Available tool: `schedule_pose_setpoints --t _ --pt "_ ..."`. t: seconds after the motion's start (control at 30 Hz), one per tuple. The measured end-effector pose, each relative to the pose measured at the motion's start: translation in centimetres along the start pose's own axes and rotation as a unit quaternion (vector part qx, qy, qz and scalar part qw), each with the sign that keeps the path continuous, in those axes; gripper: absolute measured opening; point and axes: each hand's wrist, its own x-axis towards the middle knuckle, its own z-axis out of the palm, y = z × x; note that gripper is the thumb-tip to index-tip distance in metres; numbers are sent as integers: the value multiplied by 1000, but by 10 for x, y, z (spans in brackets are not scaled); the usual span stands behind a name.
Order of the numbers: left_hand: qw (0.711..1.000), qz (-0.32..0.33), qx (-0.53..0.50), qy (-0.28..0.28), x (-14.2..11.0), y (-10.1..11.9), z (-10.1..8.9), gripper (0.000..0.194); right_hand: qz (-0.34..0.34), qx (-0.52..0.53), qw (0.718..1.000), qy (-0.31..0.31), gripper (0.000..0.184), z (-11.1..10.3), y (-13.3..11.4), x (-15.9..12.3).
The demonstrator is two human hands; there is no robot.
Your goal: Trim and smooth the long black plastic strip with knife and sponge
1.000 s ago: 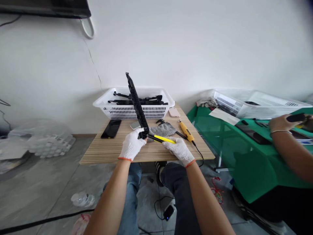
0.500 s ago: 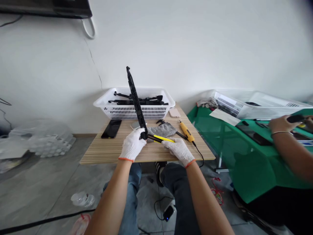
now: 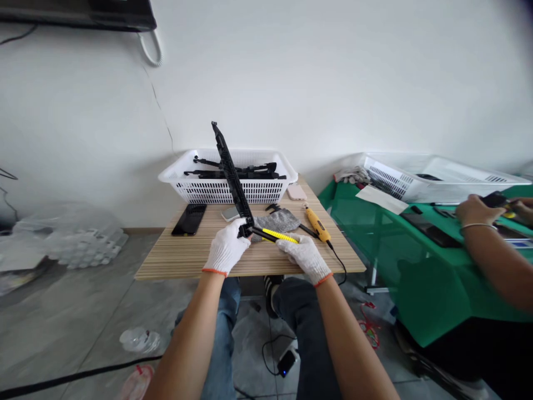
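Note:
My left hand (image 3: 227, 248), in a white knit glove, is closed around the lower end of a long black plastic part (image 3: 233, 179). The part stands up at a slant, leaning left at its top. In my gloved right hand (image 3: 306, 255) is a slim tool with a black-and-yellow handle (image 3: 278, 235), pointing left. Its front end meets or lies very near the bottom of the part; the tip is too small to make out. Behind the tool, a grey cloth (image 3: 283, 221) lies on the wooden table (image 3: 175, 261).
A white basket (image 3: 227, 193) with several black parts stands at the table's back. Around it lie a black phone (image 3: 189, 219), a light phone (image 3: 296, 192), a black caliper (image 3: 273, 208) and a yellow corded tool (image 3: 317, 224). At right, another person's hands (image 3: 478, 210) work over a green table (image 3: 433, 272).
The black part has turned slightly in my left hand, and its top has moved a little left and down. My right hand still holds the tool near the part's lower end.

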Motion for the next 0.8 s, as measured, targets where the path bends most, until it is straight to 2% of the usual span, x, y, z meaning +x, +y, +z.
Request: schedule_pose_setpoints --t 0.3,0.53,0.8 --pt "1000 0 -21 6 1 -3 2 48 5 15 1000 8 57 1 -3 -2" --pt "998 -20 -47 20 0 -1 1 47 9 -2 1000 1 47 -1 -3 -1" --pt "1000 -19 -15 7 -2 2 0 49 18 -11 1000 3 40 1 -5 -1"
